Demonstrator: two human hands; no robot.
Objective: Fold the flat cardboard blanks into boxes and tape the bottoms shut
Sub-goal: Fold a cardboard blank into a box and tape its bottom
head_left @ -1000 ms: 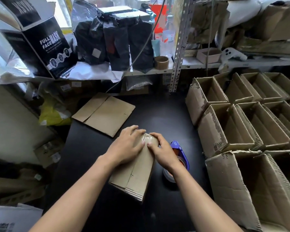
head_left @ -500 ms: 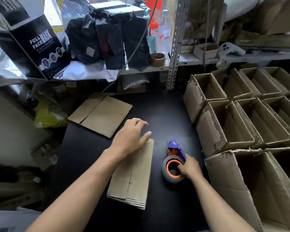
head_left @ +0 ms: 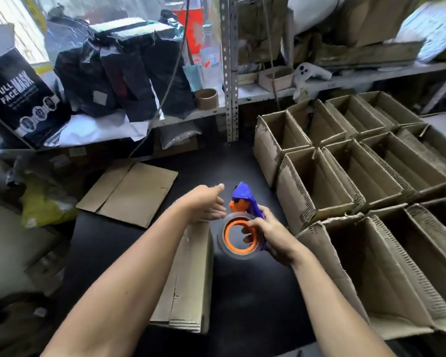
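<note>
A folded cardboard box (head_left: 188, 284) lies on the black table (head_left: 247, 300) in front of me, its long side running away from me. My right hand (head_left: 271, 233) grips a tape dispenser (head_left: 242, 217) with a purple body and an orange core, lifted above the table just right of the box. Fingers curl through the roll's orange ring. My left hand (head_left: 204, 204) hovers over the box's far end with fingers straight, reaching toward the dispenser's nose. It holds nothing.
A flat cardboard blank (head_left: 129, 191) lies at the table's far left. Several open folded boxes (head_left: 345, 176) crowd the right side. A metal shelf (head_left: 242, 96) behind carries black bags, a tape core and a mask carton.
My right hand has picked the tape dispenser up off the table. My left hand has left the box and moved right toward the dispenser.
</note>
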